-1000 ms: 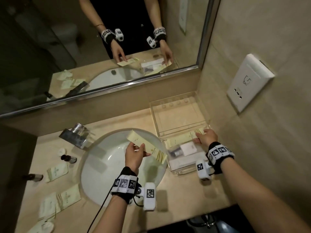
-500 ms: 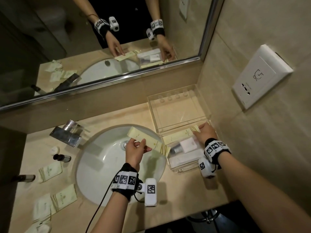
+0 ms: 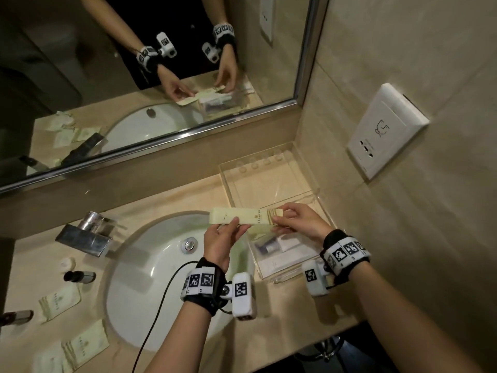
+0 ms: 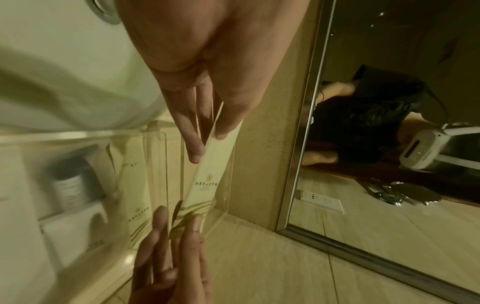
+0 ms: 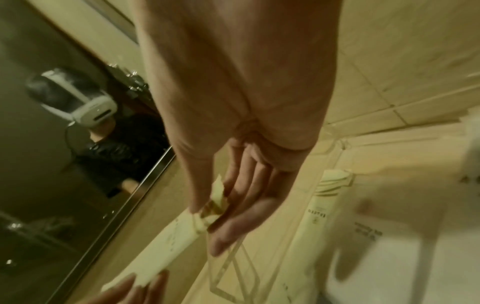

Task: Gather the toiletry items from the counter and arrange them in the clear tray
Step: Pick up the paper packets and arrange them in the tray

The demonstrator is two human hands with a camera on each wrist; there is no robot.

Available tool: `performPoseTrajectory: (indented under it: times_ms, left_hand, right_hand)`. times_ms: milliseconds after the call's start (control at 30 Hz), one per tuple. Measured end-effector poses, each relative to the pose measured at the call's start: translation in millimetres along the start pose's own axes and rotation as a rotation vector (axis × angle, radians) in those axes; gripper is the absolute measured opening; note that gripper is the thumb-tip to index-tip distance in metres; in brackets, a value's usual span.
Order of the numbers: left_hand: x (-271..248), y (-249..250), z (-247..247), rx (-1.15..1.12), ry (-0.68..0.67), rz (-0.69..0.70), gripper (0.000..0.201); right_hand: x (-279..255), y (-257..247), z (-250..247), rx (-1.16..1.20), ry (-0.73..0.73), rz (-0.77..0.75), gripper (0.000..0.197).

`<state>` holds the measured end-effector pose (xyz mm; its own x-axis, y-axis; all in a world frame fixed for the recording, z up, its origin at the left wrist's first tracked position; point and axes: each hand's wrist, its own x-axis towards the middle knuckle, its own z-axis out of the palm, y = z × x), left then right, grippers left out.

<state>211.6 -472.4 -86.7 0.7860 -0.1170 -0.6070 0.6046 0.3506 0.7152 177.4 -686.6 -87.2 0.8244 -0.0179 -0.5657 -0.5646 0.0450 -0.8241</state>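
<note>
A long pale-yellow packet (image 3: 242, 218) hangs level over the sink's right rim, its right end above the clear tray (image 3: 309, 170). My left hand (image 3: 231, 224) pinches its left half between thumb and fingers (image 4: 194, 148). My right hand (image 3: 279, 218) pinches its striped right end (image 5: 215, 205). Inside the tray lie a second long packet (image 5: 319, 205), a small dark bottle (image 3: 265, 247) and a white box (image 3: 290, 242). The tray's far half is bare.
Left of the sink basin (image 3: 161, 292) lie several sachets (image 3: 59, 302), two small dark bottles (image 3: 79, 277) and a round white cap (image 3: 67, 263). The faucet (image 3: 86, 235) stands at the back left. A wall socket (image 3: 387, 130) and the mirror border the tray's corner.
My right hand left the packet lying in the tray and took the right end of the packet in my left hand. That packet moved right and levelled out.
</note>
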Motion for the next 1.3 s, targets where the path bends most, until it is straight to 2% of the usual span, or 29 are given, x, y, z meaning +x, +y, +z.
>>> performPoseTrajectory:
  times_ms: [67, 133, 233, 300, 400, 533, 667, 767, 900, 1067, 1200, 1300]
  left_hand:
    - [4.0, -3.6, 4.0, 0.034, -0.003, -0.016, 0.027]
    - [9.7, -8.3, 1.1, 0.121, 0.053, -0.003, 0.035]
    - [16.4, -14.8, -8.3, 0.340, 0.159, 0.078, 0.025]
    - [17.4, -17.2, -13.9, 0.514, 0.170, 0.146, 0.014]
    - [17.4, -21.6, -17.5, 0.761, 0.103, 0.222, 0.005]
    - [18.6, -30.5, -18.5, 1.000, -0.016, 0.313, 0.020]
    - [20.3, -39.6, -15.7, 1.203, -0.167, 0.407, 0.027]
    - [22.7, -45.5, -11.7, 1.312, -0.239, 0.425, 0.030]
    - [27.7, -53.5, -10.3, 1.435, -0.275, 0.407, 0.034]
    - [27.0, -55.9, -7.9, 1.553, -0.296, 0.387, 0.038]
    - [28.1, -58.6, -8.5, 1.581, -0.300, 0.373, 0.039]
    - [28.9, -58.4, -9.8, 1.519, -0.311, 0.406, 0.038]
  right_hand:
    - [-0.5, 0.6, -5.9, 0.079, 0.083, -0.005, 0.045]
    - [0.3, 2.7, -14.8, 0.089, 0.197, -0.018, 0.048]
    - [3.6, 9.3, -30.8, 0.023, 0.316, 0.022, 0.047]
    - [8.9, 17.4, -37.3, -0.037, 0.355, 0.090, 0.046]
    - [21.3, 26.6, -39.7, -0.126, 0.421, 0.187, 0.044]
    - [38.1, 31.5, -37.4, -0.222, 0.463, 0.220, 0.041]
    - [46.7, 35.3, -33.9, -0.441, 0.557, 0.170, 0.024]
    - [47.4, 37.6, -29.8, -0.502, 0.599, 0.118, 0.019]
    - [47.9, 42.2, -29.4, -0.563, 0.637, 0.111, 0.027]
    - [49.0, 45.3, -30.6, -0.556, 0.599, 0.127, 0.026]
    - [47.6, 44.9, -30.5, -0.536, 0.596, 0.118, 0.026]
    - [44.2, 42.5, -32.8, -0.522, 0.589, 0.111, 0.024]
